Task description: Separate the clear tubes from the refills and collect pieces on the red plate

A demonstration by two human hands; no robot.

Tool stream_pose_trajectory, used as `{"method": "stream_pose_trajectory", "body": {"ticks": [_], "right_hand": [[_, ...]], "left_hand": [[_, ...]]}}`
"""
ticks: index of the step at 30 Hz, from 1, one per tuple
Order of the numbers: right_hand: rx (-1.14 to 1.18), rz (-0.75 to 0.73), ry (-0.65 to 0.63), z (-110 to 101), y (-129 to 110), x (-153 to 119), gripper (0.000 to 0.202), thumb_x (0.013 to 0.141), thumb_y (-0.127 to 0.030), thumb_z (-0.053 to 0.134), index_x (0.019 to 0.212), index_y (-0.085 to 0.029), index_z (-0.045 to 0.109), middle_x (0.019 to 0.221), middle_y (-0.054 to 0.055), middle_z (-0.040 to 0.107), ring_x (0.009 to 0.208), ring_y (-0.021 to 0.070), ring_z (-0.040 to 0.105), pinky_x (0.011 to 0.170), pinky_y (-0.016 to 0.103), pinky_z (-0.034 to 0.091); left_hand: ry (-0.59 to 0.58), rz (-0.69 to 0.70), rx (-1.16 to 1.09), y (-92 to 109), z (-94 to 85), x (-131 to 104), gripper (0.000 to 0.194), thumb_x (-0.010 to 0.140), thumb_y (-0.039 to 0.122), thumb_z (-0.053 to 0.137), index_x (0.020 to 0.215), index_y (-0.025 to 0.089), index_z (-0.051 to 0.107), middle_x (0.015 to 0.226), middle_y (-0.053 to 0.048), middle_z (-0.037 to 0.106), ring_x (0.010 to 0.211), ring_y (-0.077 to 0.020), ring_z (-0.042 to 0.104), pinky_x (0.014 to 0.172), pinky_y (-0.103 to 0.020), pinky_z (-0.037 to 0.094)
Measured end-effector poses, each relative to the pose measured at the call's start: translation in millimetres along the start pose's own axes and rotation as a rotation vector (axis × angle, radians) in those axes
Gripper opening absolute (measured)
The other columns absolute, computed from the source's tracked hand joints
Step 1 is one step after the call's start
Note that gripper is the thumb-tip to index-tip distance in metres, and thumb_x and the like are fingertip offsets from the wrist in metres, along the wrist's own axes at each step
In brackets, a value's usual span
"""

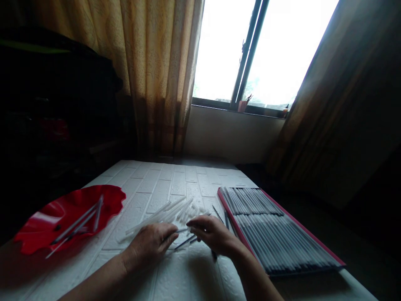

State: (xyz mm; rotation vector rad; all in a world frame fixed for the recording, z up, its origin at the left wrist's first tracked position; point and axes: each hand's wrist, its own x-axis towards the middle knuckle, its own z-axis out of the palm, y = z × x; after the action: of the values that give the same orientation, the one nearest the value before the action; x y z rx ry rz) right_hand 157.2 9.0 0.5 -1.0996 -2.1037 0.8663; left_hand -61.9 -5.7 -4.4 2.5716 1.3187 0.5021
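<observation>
Left hand [156, 238], lower centre of the frame: thumb and forefinger clamped on one end of a slender pen-like rod [181, 230]. Right hand [216, 234]: fingers curled at the rod's other end; whether they grip it cannot be told. Translucent tubes [164, 215] lie in a loose pile just beyond both hands on the white brick-patterned tabletop [178, 184]. Red wavy-rimmed dish [40, 221], lower left, holds several rods. Red-edged box [238, 226], lower right, carries two packed rows of similar rods.

Left grip [156, 238] and right grip [213, 234] close together, fingers [171, 239] curled, bare forearms [105, 274] angled inward
</observation>
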Motion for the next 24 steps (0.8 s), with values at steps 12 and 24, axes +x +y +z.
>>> {"method": "stream_pose_trajectory", "body": {"ticks": [12,24], "right_hand": [[-0.006,-0.06,-0.053,10,-4,2,0.022,0.087,-0.022,0.05,0.088,-0.017,0.071,0.068,0.002,0.066,0.052,0.0101,0.058,0.051,0.019,0.045],[0.147,-0.016,-0.08,12,-6,2,0.021,0.087,-0.028,0.052,0.078,-0.016,0.068,0.056,-0.003,0.053,0.043,0.0061,0.046,0.042,0.016,0.036]], "left_hand": [[-0.022,0.047,0.256,-7,3.7,-1,0.031,0.096,0.032,0.032,0.084,0.022,0.059,0.077,-0.004,0.072,0.071,-0.0215,0.069,0.057,-0.027,0.044],[-0.002,0.098,0.16,-6,1.7,-2,0.032,0.095,0.033,0.031,0.079,0.022,0.056,0.072,-0.004,0.07,0.064,-0.0198,0.066,0.054,-0.027,0.038]]}}
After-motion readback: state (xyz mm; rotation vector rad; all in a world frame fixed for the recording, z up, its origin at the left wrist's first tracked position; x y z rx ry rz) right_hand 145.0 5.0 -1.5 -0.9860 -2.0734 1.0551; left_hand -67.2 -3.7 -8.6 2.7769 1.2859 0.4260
